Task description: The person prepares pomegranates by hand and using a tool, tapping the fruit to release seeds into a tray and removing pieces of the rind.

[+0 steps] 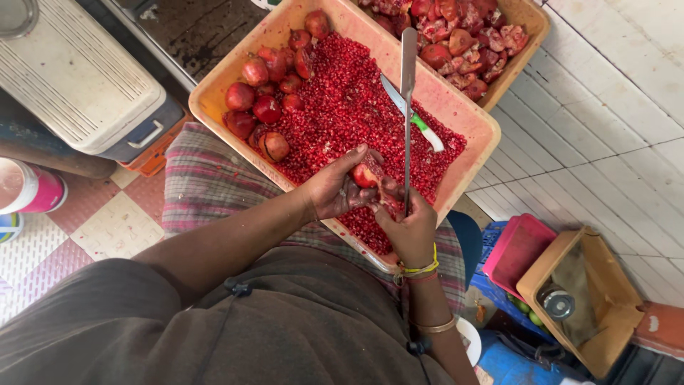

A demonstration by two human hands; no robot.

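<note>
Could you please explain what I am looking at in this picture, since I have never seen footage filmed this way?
There is no machine here: a person wears a camera on the head, so the single view looks down at their own two bare hands. The left hand cups a broken pomegranate piece. The right hand holds a long metal tool upright. Below them sits a tan tray full of loose red pomegranate seeds, with whole pomegranates at one end and a white-handled knife lying on the seeds. A second tray beyond holds pomegranate peels.
</note>
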